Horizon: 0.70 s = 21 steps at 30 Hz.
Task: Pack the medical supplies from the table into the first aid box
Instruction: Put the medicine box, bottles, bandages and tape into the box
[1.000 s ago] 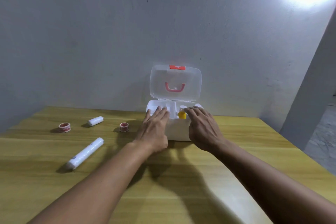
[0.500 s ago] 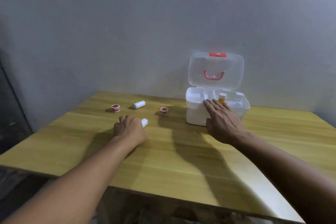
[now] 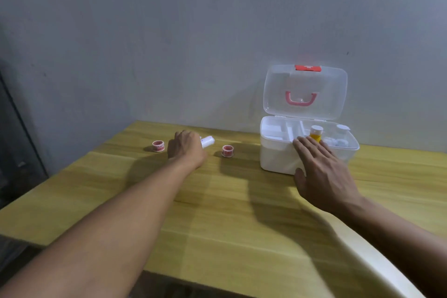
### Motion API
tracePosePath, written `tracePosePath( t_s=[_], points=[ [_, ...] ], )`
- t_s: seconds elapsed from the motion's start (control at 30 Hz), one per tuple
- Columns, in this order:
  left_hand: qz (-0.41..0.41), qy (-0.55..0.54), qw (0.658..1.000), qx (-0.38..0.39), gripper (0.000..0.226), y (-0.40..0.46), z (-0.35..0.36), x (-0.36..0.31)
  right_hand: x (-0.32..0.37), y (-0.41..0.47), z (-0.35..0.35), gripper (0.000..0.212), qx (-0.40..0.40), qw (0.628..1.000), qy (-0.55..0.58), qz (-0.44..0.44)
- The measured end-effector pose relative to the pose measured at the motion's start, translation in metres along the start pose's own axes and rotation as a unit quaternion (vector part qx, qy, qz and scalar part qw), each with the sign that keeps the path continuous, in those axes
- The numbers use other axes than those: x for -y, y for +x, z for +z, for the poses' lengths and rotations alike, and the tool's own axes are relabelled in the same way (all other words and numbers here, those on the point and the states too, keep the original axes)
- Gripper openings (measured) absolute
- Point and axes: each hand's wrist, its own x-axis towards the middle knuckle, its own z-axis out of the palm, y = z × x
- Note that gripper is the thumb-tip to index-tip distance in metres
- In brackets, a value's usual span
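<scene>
The white first aid box (image 3: 273,159) stands at the table's back right with its clear lid (image 3: 305,91) up. Inside it are a yellow bottle (image 3: 316,133) and small white containers (image 3: 338,141). My right hand (image 3: 321,176) lies flat, fingers spread, on the box's front rim and holds nothing. Left of the box, my left hand (image 3: 186,150) is curled around a white roll (image 3: 207,141), whose end sticks out to the right. Two red-and-white tape rolls (image 3: 158,145) (image 3: 227,151) sit either side of that hand. Any other white roll is hidden.
The wooden table (image 3: 217,213) stands against a grey wall. Its left and near edges drop off to a dark floor. A pale strip (image 3: 362,256) runs along the table's right front.
My left hand has moved farther back, between the two tape rolls. The long white tube no longer lies in the open. My right hand has stayed on the box.
</scene>
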Motion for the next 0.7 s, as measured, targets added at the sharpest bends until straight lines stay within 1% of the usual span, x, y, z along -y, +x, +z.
tracePosePath(
  t_s=[0.07,0.2,0.27,0.37,0.47,0.57,0.63,0.7],
  points=[
    [-0.004,-0.007,1.000,0.010,0.034,0.017,0.005,-0.004,-0.002,-0.001,0.001,0.065,-0.007,1.000,-0.002,-0.003],
    [-0.009,0.003,0.998,0.064,0.035,0.040,0.021,0.000,-0.005,-0.003,0.003,0.067,-0.003,1.000,-0.018,-0.010],
    [-0.007,-0.005,0.997,0.081,0.032,0.046,0.027,0.005,-0.005,-0.003,0.002,0.068,-0.010,1.000,-0.006,-0.008],
    [-0.001,-0.026,0.997,0.072,0.027,0.049,0.028,0.007,-0.007,-0.007,0.000,0.065,-0.058,0.998,0.026,-0.003],
    [0.002,-0.075,0.997,0.028,0.021,0.046,0.017,-0.004,-0.011,-0.012,-0.003,0.063,-0.098,0.994,0.038,0.028],
    [0.045,-0.152,0.987,0.002,0.018,0.042,-0.004,-0.035,-0.016,-0.017,-0.004,0.064,-0.089,0.994,0.041,0.051],
    [0.091,-0.201,0.975,0.015,0.020,0.038,-0.021,-0.065,-0.018,-0.020,-0.004,0.068,-0.065,0.995,0.049,0.052],
    [0.138,-0.224,0.964,0.045,0.024,0.034,-0.033,-0.095,-0.020,-0.023,-0.003,0.072,-0.041,0.997,0.053,0.046]
  ],
)
